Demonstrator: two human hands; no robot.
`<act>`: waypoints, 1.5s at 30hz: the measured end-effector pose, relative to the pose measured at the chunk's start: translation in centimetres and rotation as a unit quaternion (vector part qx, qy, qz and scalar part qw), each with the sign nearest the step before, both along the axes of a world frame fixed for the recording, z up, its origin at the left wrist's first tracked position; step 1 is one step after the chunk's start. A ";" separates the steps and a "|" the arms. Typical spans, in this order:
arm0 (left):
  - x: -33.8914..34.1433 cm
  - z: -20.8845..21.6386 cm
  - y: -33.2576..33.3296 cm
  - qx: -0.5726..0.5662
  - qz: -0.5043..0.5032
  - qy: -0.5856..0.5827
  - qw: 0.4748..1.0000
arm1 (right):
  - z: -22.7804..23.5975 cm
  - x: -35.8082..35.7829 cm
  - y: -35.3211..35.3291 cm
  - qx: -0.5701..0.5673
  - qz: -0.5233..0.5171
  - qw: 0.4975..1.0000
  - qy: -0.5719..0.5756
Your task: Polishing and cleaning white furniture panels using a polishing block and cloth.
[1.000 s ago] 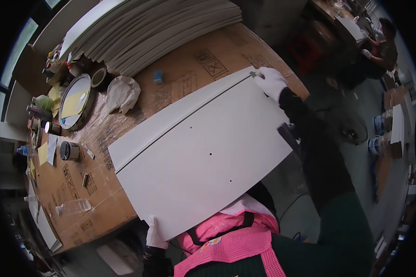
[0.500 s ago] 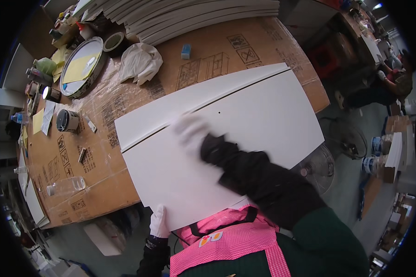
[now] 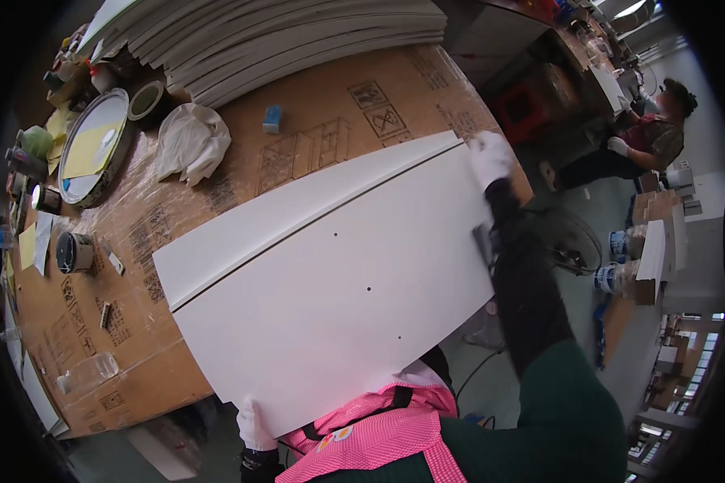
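Note:
A large white panel (image 3: 298,322) lies on the cardboard-covered table, its near edge reaching my pink apron. A long dark groove runs along its far side, and a few small dark holes dot its face. My left hand (image 3: 254,424), in a white glove, grips the panel's near left corner. At the far right corner, by the end of the groove, is my gloved right hand (image 3: 490,157). Its fingers are curled; whatever they may hold is hidden.
A stack of white panels (image 3: 282,48) stands at the back. Leftward are a crumpled white cloth (image 3: 192,141), a round lid (image 3: 97,145), a dark jar (image 3: 74,252) and a clear bottle (image 3: 89,373). A blue block (image 3: 272,119) lies beyond the panel. Another person (image 3: 648,137) stands right, past a fan (image 3: 568,241).
My right hand has swept from the panel's middle to its far right corner, uncovering holes. My left hand still grips the near corner. The whole view has shifted.

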State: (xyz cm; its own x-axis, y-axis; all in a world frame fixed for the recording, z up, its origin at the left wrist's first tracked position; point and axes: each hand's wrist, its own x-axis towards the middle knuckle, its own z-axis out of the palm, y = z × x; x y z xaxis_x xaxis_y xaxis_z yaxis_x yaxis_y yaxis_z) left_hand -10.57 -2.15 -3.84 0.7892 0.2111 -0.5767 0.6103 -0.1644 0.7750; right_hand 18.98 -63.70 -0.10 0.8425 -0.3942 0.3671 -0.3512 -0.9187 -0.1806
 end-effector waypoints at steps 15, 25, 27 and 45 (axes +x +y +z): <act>2.5 2.6 -2.1 0.012 0.026 0.044 0.999 | -0.4 -2.1 23.9 -0.320 0.224 0.920 0.043; 1.8 1.7 -1.8 -0.026 0.014 0.023 0.999 | -0.4 -5.0 56.9 0.084 0.508 0.840 0.174; 2.1 2.6 -1.6 -0.022 0.023 0.055 0.998 | -0.2 -7.1 57.8 0.220 0.563 0.781 0.158; -1.0 -4.1 2.1 0.081 0.007 -0.089 0.993 | -0.2 2.1 -1.2 0.079 0.043 0.996 -0.016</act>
